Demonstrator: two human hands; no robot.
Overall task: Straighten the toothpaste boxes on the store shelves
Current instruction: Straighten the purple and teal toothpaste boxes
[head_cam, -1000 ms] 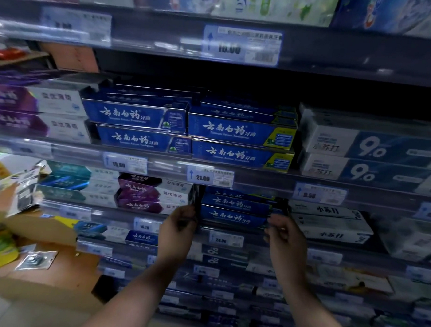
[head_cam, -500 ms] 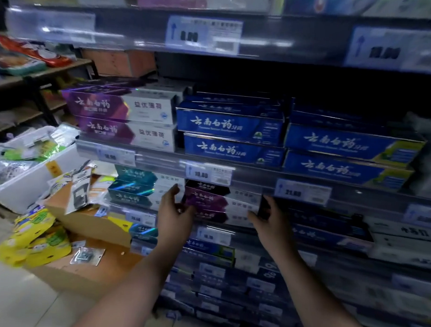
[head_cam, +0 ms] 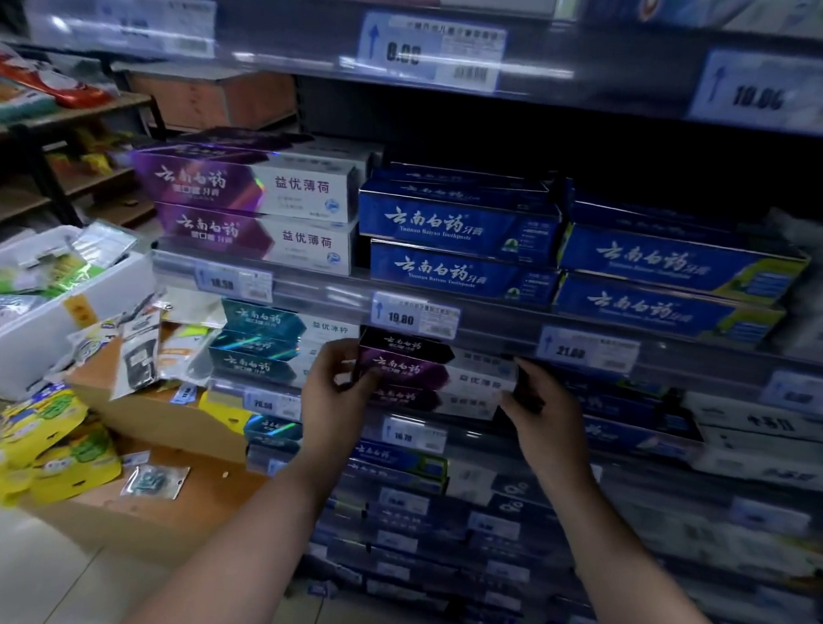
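Head view: both hands are on the stack of purple toothpaste boxes (head_cam: 417,372) on the middle shelf (head_cam: 480,433). The left hand (head_cam: 334,393) curls its fingers round the stack's left end. The right hand (head_cam: 548,417) grips the right end, so the hands sit apart with the boxes between them.

Just left of the left hand is a stack of teal boxes (head_cam: 259,339) marked 益优冰柠. To the right of the right hand lie dark blue boxes (head_cam: 630,406), too blurred to read.

Directly above the purple stack hangs a price tag (head_cam: 414,314) reading 19.80. The tag to its left (head_cam: 233,282) reads 18.50, and the one to its right looks like 21.00.

On the shelf above, two purple-and-white boxes (head_cam: 250,189) carry 云南白药 and 益优薄荷. Beside them, blue boxes (head_cam: 459,224) read "Yunnan Baiyao Toothpaste". Further right are longer blue boxes with yellow-green ends (head_cam: 672,265).

Left of the shelves a white crate (head_cam: 35,336) holds loose packets. A cardboard box (head_cam: 163,415) stands next to it, and yellow packets (head_cam: 45,453) are heaped in front.
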